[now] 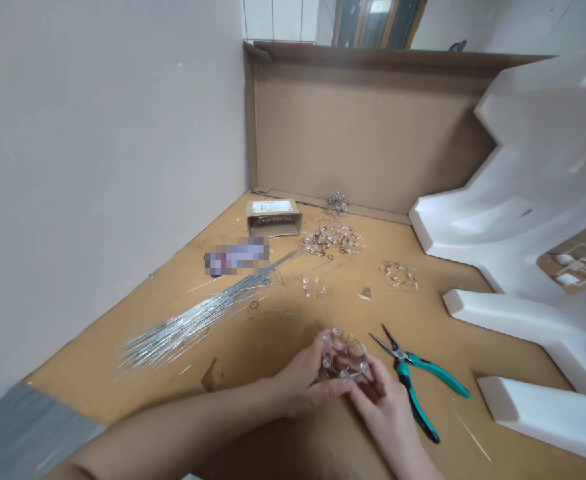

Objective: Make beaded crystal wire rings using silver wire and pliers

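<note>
Between my two hands is a ring of wire strung with clear beads (345,375), held just above the table. My left hand (309,379) grips its left side, thumb along the near edge. On the right, the fingers of my right hand (383,393) close on the ring's near right side. Needle-nose pliers (403,358) with green handles lie with jaws parted just right of my right hand. Beyond my hands, a small curve of clear beads (315,289) rests on the table. Another beaded wire ring (397,275) lies farther right.
A bundle of straight metal wires (203,320) stretches across the left. Behind it are a phone-like object (237,257), blurred out, and a small open cardboard box (275,217). A pile of beaded wire pieces (333,238) lies farther back. White foam packing (523,320) borders the right, a cardboard panel (363,133) the back.
</note>
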A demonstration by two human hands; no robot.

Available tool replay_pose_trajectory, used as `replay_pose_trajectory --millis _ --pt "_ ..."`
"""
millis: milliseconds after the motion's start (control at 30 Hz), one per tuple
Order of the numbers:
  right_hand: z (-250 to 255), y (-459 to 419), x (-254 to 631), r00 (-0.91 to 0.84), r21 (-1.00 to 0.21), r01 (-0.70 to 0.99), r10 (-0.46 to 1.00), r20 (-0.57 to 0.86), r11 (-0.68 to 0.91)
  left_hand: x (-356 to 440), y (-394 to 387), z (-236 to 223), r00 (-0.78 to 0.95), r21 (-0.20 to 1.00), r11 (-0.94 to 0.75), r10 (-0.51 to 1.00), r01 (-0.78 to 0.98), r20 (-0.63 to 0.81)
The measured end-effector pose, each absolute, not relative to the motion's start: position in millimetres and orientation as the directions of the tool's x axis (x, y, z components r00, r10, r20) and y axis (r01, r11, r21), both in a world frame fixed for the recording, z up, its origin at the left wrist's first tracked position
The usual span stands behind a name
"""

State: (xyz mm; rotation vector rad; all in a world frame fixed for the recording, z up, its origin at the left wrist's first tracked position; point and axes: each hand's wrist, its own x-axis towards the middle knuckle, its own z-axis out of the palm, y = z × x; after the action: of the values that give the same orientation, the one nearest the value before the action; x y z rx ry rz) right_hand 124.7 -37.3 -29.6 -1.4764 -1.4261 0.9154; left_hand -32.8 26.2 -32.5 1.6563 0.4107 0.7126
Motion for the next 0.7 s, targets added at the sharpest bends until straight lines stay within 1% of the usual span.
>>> replay_pose_trajectory --millis 100,167,300,400,467,533,600,700 --pt "-32 -41 120 0.089 -0.89 0.453 0.991 0.1 0.049 -32 26 -34 0.748 0.959 -0.249 0.609 -0.135 0.263" --pt "-33 -43 118 0.088 -0.863 0.499 0.986 0.142 0.08 -31 26 -35 0.759 0.958 -0.24 0.592 -0.155 0.272" --pt "-36 -46 114 0.081 -0.817 0.562 0.974 0.213 0.132 -31 26 -34 0.776 0.97 -0.137 0.582 -0.201 0.242" --pt "-37 -47 111 0.06 -0.794 0.586 0.969 0.238 0.159 -30 25 -35 0.736 0.981 -0.119 0.649 -0.151 0.192" --pt "-38 -47 108 0.054 -0.8 0.577 0.97 0.238 0.164 -29 24 -36 0.679 0.988 -0.123 0.718 -0.089 0.151" --pt "-41 -46 106 0.056 -0.83 0.532 0.972 0.229 0.165 -29 24 -35 0.624 0.99 -0.132 0.77 -0.046 0.132" --pt "-43 -46 104 0.065 -0.879 0.448 0.974 0.216 0.165 -29 24 -33 0.594 0.987 -0.159 0.792 -0.027 0.144" --pt "-43 -46 104 0.066 -0.929 0.342 0.982 0.175 0.142 -31 24 -28 0.596 0.98 -0.194 0.783 -0.039 0.179"
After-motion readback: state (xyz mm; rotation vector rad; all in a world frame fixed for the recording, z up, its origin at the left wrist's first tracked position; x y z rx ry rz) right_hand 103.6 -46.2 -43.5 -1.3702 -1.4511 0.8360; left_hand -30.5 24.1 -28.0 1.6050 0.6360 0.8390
